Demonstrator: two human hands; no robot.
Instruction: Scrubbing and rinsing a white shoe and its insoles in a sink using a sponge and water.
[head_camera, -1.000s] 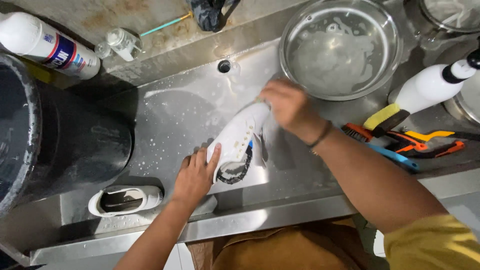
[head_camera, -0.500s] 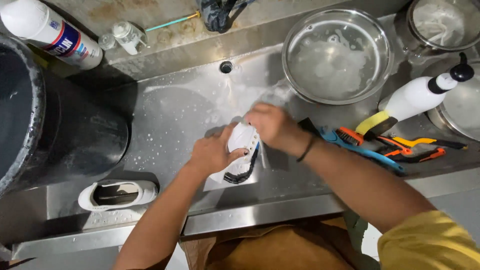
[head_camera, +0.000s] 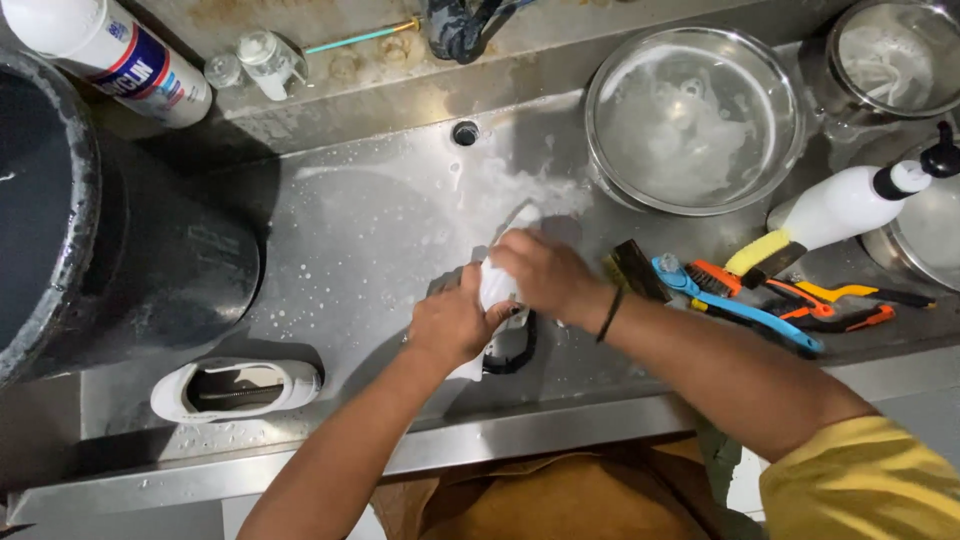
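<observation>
Both hands, left (head_camera: 455, 325) and right (head_camera: 540, 275), closed around white shoe (head_camera: 497, 300) near sink (head_camera: 380, 240) front edge, apparently scrubbing; grip firmly, keep sole braced against steel.

You're holding a white shoe (head_camera: 497, 290) with a black-rimmed opening, mostly hidden between both your hands, tilted over the wet, soapy steel sink floor (head_camera: 360, 240) near its front edge, centre.

White bottle (head_camera: 105, 55), blue-red label (head_camera: 150, 75), top left.
</observation>
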